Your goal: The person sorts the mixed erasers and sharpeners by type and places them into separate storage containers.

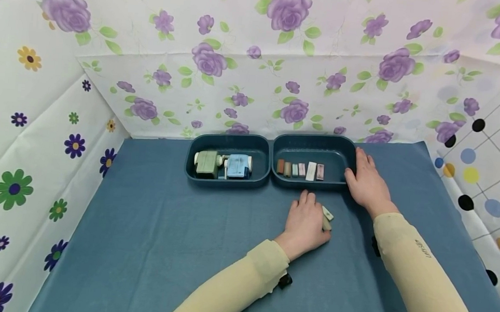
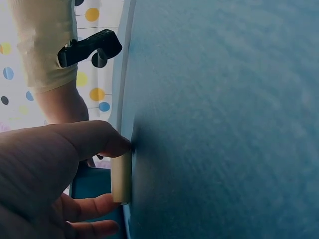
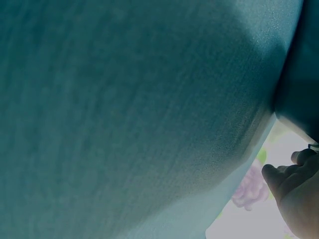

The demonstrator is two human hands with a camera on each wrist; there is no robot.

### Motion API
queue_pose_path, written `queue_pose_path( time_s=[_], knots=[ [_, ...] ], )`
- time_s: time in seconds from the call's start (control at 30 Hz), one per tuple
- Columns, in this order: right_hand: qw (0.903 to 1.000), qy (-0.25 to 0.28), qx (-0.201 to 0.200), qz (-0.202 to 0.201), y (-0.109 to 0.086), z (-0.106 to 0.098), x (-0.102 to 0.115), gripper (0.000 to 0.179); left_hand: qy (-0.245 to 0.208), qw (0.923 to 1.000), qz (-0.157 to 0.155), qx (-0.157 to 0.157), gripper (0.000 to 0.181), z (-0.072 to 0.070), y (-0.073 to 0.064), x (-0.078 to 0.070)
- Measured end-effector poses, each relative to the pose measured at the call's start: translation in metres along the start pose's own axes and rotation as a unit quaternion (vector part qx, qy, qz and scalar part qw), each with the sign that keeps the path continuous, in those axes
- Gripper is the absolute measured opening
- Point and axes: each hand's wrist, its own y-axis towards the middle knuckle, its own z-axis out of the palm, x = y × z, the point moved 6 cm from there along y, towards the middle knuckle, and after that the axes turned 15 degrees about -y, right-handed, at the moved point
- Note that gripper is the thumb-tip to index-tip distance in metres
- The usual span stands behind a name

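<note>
My left hand (image 1: 303, 225) is over the cloth in front of the right tray. It pinches a pale yellow-green block (image 2: 121, 180) between thumb and finger, seen edge-on in the left wrist view. A second pale green block (image 1: 327, 213) lies just beyond it. At the right end of the dark blue tray (image 1: 313, 184), my right hand (image 1: 370, 186) holds the rim, thumb over the edge and fingers along the outer side. Inside that tray stands a row of several small blocks (image 1: 294, 170), brown, tan, green, pink and white.
Adjoining on the left is another dark blue tray (image 1: 230, 184) holding a green toy vehicle (image 1: 207, 163) and a blue toy vehicle (image 1: 237, 166). Blue cloth (image 1: 161, 241) covers the table. A flowered sheet (image 1: 254, 93) rises behind the trays.
</note>
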Motion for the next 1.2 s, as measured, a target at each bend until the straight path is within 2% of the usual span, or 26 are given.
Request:
queue_pose_path(
  time_s=[0.73, 1.2],
  knots=[
    [1.0000, -0.005, -0.001, 0.004, 0.0011, 0.0013, -0.0010, 0.076, -0.003, 0.9999, 0.014, -0.001, 0.064, -0.0027, 0.0034, -0.0001],
    [0.9999, -0.005, -0.007, 0.005, 0.0007, 0.0013, -0.0023, 0.075, -0.022, 0.9992, 0.031, -0.013, 0.059, -0.0014, 0.0046, 0.0049]
  ],
)
